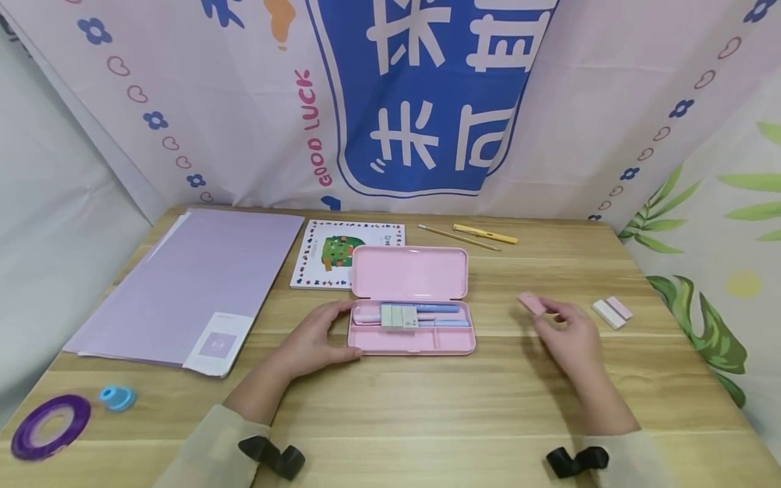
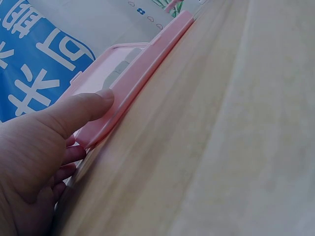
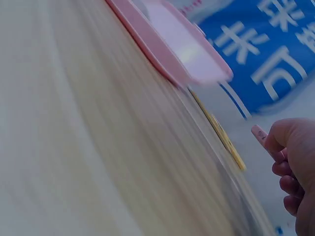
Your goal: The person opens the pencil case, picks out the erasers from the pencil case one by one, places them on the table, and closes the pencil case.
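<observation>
An open pink pencil case (image 1: pixel 411 343) lies mid-table with its lid (image 1: pixel 410 272) raised at the back. My left hand (image 1: pixel 311 341) grips its left end, the thumb on the front wall and the fingers round the far corner. Inside the back compartment are blue and pink pens (image 1: pixel 442 308) and a grey-green segmented block (image 1: pixel 399 316); the front compartments show bare pink. To the right of the case, my right hand (image 1: pixel 570 335) pinches a small pink eraser (image 1: pixel 533 303) between thumb and fingers, held above the table.
White and pink erasers (image 1: pixel 609 313) lie right of my right hand. Behind the case are a booklet (image 1: pixel 329 254), a pencil (image 1: pixel 457 237) and a yellow pen (image 1: pixel 485 234). Purple folders (image 1: pixel 201 285), purple tape (image 1: pixel 51 427) and a blue knob-like piece (image 1: pixel 118 398) are at left.
</observation>
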The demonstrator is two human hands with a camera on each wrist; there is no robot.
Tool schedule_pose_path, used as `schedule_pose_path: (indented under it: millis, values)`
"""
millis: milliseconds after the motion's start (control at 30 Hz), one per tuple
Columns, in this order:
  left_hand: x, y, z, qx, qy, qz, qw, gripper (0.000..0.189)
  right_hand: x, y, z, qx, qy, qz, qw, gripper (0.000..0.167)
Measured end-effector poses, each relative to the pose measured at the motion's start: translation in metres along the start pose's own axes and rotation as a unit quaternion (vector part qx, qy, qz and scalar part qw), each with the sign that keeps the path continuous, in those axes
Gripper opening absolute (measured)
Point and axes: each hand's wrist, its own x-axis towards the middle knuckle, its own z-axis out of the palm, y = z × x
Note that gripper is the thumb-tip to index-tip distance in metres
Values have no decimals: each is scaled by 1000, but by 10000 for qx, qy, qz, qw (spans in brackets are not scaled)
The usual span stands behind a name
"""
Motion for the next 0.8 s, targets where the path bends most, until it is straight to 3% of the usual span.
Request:
schedule_pose_path:
  millis: [100, 333, 633, 800]
  values:
    - [0, 0, 0, -1, 9, 10, 10000, 87, 3, 23, -16, -112, 157, 311, 9993, 44]
    - [-1, 0, 0, 36, 40, 61, 10000, 87, 5, 63, -44, -458, 50, 1046, 9934, 51]
    - [0, 0, 1, 20, 32, 51, 10000, 86, 7, 81, -52, -731, -372, 1059, 9910, 53]
    - [0, 0, 0, 38, 27, 35, 10000, 87, 8, 81, -51, -784, -348, 993, 9913, 50]
